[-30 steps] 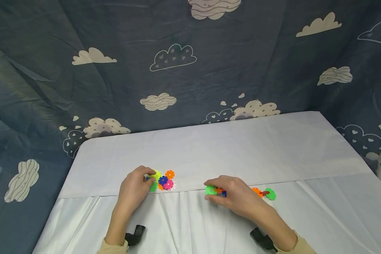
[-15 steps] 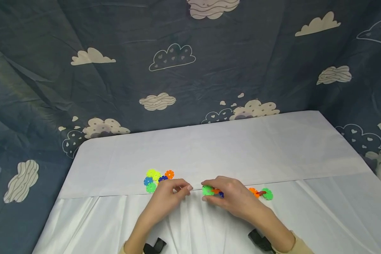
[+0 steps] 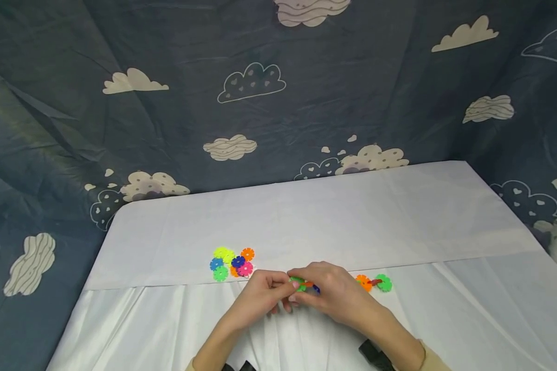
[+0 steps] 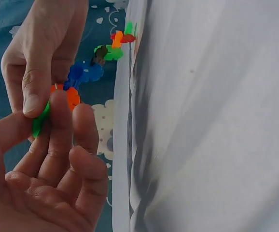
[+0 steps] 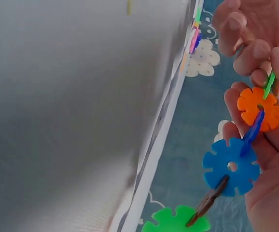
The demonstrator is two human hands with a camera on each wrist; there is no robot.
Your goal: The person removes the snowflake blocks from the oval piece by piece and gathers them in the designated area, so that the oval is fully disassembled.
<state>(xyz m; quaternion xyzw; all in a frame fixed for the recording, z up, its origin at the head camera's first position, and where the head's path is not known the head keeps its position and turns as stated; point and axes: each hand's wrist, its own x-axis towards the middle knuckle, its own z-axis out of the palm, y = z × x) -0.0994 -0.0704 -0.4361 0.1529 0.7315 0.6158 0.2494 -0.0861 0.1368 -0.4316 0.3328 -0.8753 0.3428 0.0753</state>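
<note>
A chain of notched plastic snowflake discs runs through my right hand (image 3: 336,288). At its near end, a green disc (image 4: 41,120) is pinched between the thumb and fingers of my left hand (image 3: 264,296). My right thumb and fingers grip the chain at that same end, with fingertips right at the green disc. In the right wrist view an orange disc (image 5: 248,102), a dark blue disc (image 5: 252,133), a lighter blue disc (image 5: 219,162), a brown disc (image 5: 204,205) and a bright green disc (image 5: 171,223) follow. Beyond my right hand an orange disc (image 3: 364,282), a red disc (image 3: 375,282) and a green disc (image 3: 384,283) show.
Left of my hands lies a cluster of loose discs, among them a yellow disc (image 3: 229,257), an orange disc (image 3: 248,251) and a pink disc (image 3: 245,269). A white cloth (image 3: 278,226) covers the table. A dark cloud-print curtain (image 3: 176,123) hangs behind it.
My left hand has left the cluster of loose discs, moved right to my right hand and taken hold of the green disc. The right hand has shifted slightly left with the chain.
</note>
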